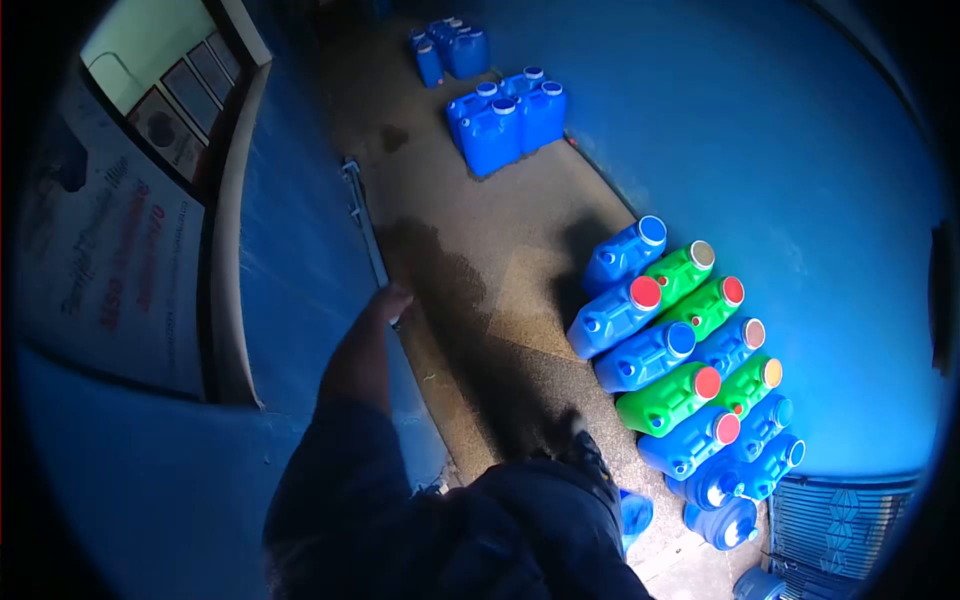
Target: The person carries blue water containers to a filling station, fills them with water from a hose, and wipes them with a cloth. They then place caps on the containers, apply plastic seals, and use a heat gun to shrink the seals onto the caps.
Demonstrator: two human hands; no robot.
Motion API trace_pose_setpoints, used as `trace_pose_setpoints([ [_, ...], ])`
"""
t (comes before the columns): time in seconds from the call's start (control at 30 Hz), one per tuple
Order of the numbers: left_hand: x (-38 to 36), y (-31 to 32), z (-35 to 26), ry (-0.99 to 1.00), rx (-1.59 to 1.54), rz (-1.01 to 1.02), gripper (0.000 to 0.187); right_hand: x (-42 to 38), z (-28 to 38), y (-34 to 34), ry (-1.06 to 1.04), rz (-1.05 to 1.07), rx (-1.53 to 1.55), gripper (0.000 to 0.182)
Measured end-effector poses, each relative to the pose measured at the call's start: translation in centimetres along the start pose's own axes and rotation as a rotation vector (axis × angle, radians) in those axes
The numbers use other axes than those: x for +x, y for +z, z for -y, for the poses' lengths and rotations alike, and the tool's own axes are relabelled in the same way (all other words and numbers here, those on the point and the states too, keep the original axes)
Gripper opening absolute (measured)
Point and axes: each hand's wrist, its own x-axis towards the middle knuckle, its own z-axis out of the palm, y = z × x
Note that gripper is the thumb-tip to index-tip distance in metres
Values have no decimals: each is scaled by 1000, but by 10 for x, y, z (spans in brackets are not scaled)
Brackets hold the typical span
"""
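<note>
My left arm reaches forward and to the left, beside the blue wall. At its end my left hand (395, 301) overlaps the near end of a long, thin pale-blue pipe (370, 242), which runs along the foot of the wall. The hand is dim and blurred, so I cannot make out its fingers or whether it grips the pipe. My right hand is out of view. To my right stand rows of jerrycans: blue ones, such as a blue jerrycan (612, 322) with a red cap, and green ones, such as a green jerrycan (668, 402).
Farther ahead, blue jerrycans (492, 140) stand grouped, with another cluster (465, 52) behind. Round blue water bottles (720, 524) are at lower right by a metal grille (840, 525). Wet patches darken the concrete floor (450, 180). A printed banner (120, 240) hangs on the left.
</note>
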Motion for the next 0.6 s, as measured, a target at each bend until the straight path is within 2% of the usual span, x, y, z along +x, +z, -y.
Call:
trace_pose_setpoints([
  [0.07,39,-22,-12,164,-86,-267,35,18,26,-18,-1,14,-19,22],
  [0.17,30,-100,-95,179,-105,-202,40,48,75,-43,14,43,-57,22],
  [0.23,43,-142,-115,323,28,-205,38,73,117,-60,29,71,-84,22],
  [0.33,59,-193,-110,248,92,-221,36,116,191,-88,46,118,-142,22],
  [0.37,58,-206,-102,231,165,-209,36,124,222,-98,31,130,-178,22],
  [0.43,71,-229,-75,171,111,-165,37,146,276,-117,-50,165,-228,24],
  [0.5,67,-235,-56,-112,57,-197,40,174,329,-126,-191,212,-265,28],
  [0.53,72,-234,-37,-161,20,-190,41,199,345,-130,-239,310,-209,31],
  [0.57,79,-232,-14,-210,-16,-174,43,203,373,-133,-236,319,-213,31],
  [0.6,84,-233,2,-245,61,-107,44,207,406,-133,-239,312,-368,32],
])
